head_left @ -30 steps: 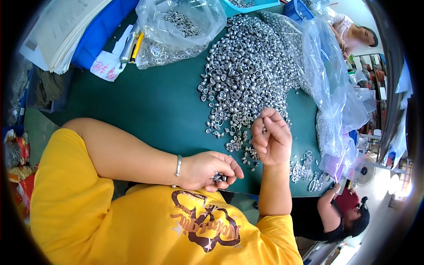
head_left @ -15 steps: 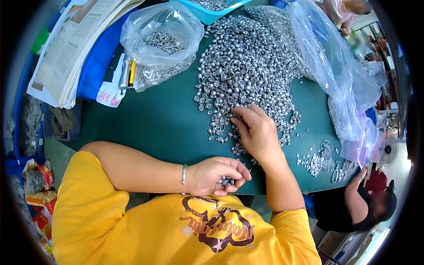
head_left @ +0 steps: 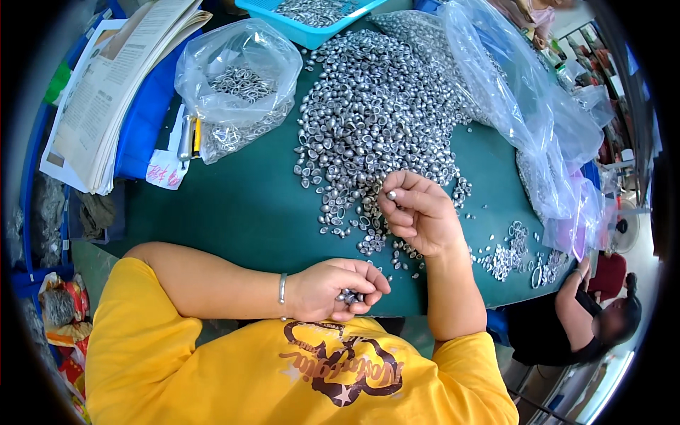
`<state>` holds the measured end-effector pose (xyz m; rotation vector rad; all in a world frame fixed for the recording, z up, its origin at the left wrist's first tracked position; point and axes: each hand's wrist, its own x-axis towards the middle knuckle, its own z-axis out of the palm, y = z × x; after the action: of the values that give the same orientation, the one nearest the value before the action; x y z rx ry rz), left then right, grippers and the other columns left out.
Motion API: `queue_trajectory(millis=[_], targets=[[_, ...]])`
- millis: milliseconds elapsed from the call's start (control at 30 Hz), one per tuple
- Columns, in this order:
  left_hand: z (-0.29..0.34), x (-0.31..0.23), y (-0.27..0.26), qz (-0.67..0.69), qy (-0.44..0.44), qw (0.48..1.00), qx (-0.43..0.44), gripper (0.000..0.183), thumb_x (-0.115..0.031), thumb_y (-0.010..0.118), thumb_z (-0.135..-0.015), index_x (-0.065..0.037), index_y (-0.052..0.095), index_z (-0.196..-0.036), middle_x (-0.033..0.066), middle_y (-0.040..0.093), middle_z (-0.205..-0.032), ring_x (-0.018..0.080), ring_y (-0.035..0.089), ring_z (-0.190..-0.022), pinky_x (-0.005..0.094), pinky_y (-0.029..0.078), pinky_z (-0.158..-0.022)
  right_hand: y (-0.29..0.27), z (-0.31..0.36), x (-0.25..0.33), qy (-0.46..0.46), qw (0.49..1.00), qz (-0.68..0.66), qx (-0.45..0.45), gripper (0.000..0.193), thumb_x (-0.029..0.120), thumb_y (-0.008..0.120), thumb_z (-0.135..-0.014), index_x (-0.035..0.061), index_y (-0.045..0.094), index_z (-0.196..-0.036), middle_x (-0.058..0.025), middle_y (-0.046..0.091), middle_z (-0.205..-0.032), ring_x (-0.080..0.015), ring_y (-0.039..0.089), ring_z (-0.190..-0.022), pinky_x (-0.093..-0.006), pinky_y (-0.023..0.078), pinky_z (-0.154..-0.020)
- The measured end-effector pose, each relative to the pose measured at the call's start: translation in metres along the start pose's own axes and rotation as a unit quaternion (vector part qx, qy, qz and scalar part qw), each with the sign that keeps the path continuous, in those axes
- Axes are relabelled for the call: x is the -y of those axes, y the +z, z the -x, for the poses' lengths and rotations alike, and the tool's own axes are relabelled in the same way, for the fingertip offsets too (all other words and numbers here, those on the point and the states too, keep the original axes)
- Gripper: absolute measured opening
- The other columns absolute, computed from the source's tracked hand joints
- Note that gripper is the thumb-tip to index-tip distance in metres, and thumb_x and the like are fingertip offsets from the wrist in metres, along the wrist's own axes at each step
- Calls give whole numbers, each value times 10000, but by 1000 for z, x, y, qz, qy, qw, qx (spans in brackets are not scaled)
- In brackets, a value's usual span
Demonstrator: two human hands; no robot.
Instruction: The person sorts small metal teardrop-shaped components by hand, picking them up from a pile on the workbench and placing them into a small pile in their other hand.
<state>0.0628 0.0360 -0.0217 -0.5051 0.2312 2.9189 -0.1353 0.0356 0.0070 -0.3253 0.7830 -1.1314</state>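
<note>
Between the thumb and fingertips of my right hand (head_left: 423, 212) a small rounded silver metal piece (head_left: 392, 195) is pinched, just above the near edge of a big pile of similar silver metal pieces (head_left: 368, 120). Some pieces in the pile show hollow, cup-like undersides, others their domed tops. My left hand (head_left: 333, 287) is cupped at the table's front edge, its fingers curled around several small silver metal pieces (head_left: 349, 296). The palm side of that hand is partly hidden by its fingers.
Left of the pile stands a clear bag (head_left: 237, 92) of metal rings beside a yellow cutter (head_left: 197, 138). A turquoise basket (head_left: 312, 32) is at the back. Plastic sheeting (head_left: 496, 92) lies right of the pile, small loose parts (head_left: 506, 258) nearer. A co-worker (head_left: 567, 322) sits at the right.
My right hand has lifted off the pile and turned, with a small metal piece now showing in its pinch. The left hand still cups its pieces. The whole view has shifted slightly.
</note>
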Motion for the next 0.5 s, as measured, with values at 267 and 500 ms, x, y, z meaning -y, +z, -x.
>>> queue_trajectory(millis=[267, 500], targets=[[0, 1, -2, 9, 0, 1000, 7, 167, -45, 411, -868, -7, 531, -976, 68, 512, -799, 118, 446, -600, 210, 357, -415, -3, -1, -2, -60, 996, -62, 26, 164, 15, 419, -789, -41, 522, -903, -186, 551, -805, -130, 449, -504, -191, 315, -343], [0, 1, -2, 11, -1, 1000, 5, 165, -42, 411, -868, -13, 535, -972, 68, 513, -797, 119, 449, -600, 208, 356, -415, 14, -11, -30, -309, 595, 735, -103, 137, 99, 628, -759, 57, 636, -889, -94, 574, -708, -259, 583, -602, -341, 462, -526]])
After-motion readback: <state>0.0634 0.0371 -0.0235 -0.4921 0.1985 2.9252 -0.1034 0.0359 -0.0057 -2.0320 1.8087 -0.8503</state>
